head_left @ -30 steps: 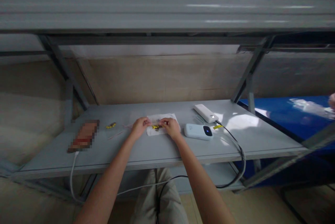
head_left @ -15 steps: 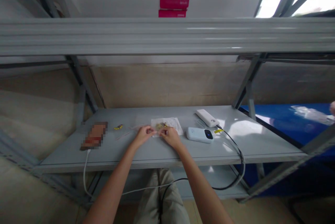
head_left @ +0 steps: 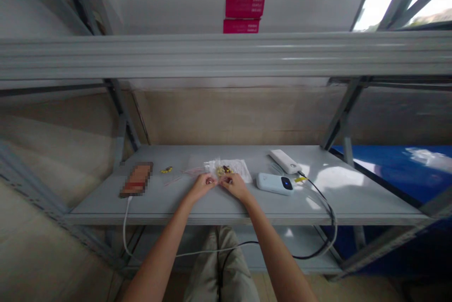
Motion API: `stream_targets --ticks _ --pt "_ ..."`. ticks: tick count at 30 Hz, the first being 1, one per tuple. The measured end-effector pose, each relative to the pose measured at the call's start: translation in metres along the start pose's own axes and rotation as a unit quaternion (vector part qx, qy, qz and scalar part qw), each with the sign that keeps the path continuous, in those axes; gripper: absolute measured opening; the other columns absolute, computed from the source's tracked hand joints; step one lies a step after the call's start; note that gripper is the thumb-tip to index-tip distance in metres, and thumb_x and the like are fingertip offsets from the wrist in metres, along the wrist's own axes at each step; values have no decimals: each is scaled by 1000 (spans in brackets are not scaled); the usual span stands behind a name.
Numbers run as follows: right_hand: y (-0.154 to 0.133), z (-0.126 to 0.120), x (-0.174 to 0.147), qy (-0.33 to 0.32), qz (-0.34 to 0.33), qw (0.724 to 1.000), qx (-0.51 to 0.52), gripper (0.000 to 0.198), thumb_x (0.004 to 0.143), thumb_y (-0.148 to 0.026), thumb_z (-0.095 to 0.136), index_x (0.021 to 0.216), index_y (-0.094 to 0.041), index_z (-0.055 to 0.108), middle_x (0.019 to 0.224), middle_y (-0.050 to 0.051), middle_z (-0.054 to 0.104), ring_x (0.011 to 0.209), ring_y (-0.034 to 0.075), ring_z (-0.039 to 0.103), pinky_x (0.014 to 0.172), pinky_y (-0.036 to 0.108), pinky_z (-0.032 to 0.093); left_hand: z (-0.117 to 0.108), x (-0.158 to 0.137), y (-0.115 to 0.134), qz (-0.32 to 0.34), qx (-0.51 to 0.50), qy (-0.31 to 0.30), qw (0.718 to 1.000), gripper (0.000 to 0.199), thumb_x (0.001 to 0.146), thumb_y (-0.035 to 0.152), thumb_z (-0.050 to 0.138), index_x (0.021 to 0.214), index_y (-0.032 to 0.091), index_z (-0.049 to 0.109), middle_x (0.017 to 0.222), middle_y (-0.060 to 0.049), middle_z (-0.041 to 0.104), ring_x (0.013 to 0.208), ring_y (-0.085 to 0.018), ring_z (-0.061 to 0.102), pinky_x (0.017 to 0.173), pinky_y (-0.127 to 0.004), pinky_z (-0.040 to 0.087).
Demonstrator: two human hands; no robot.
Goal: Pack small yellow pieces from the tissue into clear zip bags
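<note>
My left hand (head_left: pixel 202 186) and my right hand (head_left: pixel 235 186) meet almost fingertip to fingertip over the grey shelf top. Both have thumb and fingers pinched together; whatever lies between them is too small to make out. Just beyond the fingertips is a clear plastic bag (head_left: pixel 211 165) with small yellow and dark pieces (head_left: pixel 225 170) in or on it. A white sheet or bag (head_left: pixel 243 168) lies under its right side. Thin pinkish strands (head_left: pixel 192 170) stretch out left of my left hand.
A few yellow and dark pieces (head_left: pixel 166 170) lie farther left, near a pixelated phone-like device (head_left: pixel 137 179) on a white cable. On the right are a pale blue power bank (head_left: pixel 273 184) and a white one (head_left: pixel 284 161) with cables. A shelf beam (head_left: pixel 226 56) crosses above.
The view has shifted a little. Both hands have drawn slightly nearer to me and closer together, leaving more of the yellow and dark pieces showing beyond them.
</note>
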State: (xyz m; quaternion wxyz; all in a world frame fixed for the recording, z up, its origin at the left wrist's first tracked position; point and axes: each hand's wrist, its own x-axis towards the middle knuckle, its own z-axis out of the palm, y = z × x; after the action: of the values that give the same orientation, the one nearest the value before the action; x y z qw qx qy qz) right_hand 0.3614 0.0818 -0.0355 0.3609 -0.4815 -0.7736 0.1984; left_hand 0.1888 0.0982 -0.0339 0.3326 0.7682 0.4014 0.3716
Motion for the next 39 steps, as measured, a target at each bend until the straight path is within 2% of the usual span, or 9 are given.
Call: stream_targets --ticks 4,8,13,20,23,28,32,35,39 --pt "0 0 1 30 17 999 26 21 80 -32 51 82 -17 66 72 3 66 65 14 55 63 24 38 0 2 1 -13 -6 39 999 20 72 32 56 69 13 62 68 -3 64 66 -15 55 64 -25 42" --pt "-3 -3 1 55 39 993 93 34 85 -43 41 85 -17 63 70 2 64 64 13 54 64 23 38 -22 3 -7 -35 8 103 994 33 80 38 45 65 14 62 69 -6 66 69 -17 58 69 -27 44" --pt "1 -3 1 35 53 995 81 40 85 -45 40 64 -17 61 69 2 62 65 14 53 67 25 38 -63 6 -14 -119 195 223 948 42 83 44 38 72 14 64 70 -8 67 66 -18 58 63 -26 41" --pt "6 -1 3 43 61 994 85 40 83 -43 40 64 -16 62 66 2 62 63 14 53 61 23 37 -75 21 -18 -205 427 202 857 40 84 36 38 84 10 69 83 -21 66 82 -29 62 67 -33 42" --pt "5 -2 2 40 59 993 89 39 84 -42 40 66 -15 63 66 2 62 60 13 52 59 23 36 -69 24 -20 -220 448 216 839 45 86 33 32 88 5 68 86 -25 65 82 -32 63 66 -36 43" --pt "2 -3 1 50 66 992 94 39 84 -41 39 64 -16 62 66 3 63 59 13 52 60 24 37 -75 10 -13 -204 500 212 815 62 87 48 26 83 2 67 81 -26 64 79 -33 62 66 -38 43" --pt "-2 -5 1 58 64 990 112 39 84 -41 39 65 -16 62 67 3 63 62 14 53 62 24 39 -105 -24 -19 -115 526 184 822 51 84 52 34 88 11 65 91 -18 64 93 -28 57 79 -36 42" --pt "-4 -6 1 57 60 987 135 39 84 -43 38 69 -15 62 66 3 61 61 14 53 61 24 39 -126 -52 -37 -59 505 133 851 43 79 49 49 106 16 58 105 -13 61 103 -26 53 88 -37 39" --pt "-5 -6 2 77 47 981 170 41 86 -46 35 72 -17 60 66 3 60 62 14 53 63 25 41 -130 -70 -51 -38 465 98 879 39 81 39 49 112 16 55 115 -11 58 109 -23 51 94 -34 37"
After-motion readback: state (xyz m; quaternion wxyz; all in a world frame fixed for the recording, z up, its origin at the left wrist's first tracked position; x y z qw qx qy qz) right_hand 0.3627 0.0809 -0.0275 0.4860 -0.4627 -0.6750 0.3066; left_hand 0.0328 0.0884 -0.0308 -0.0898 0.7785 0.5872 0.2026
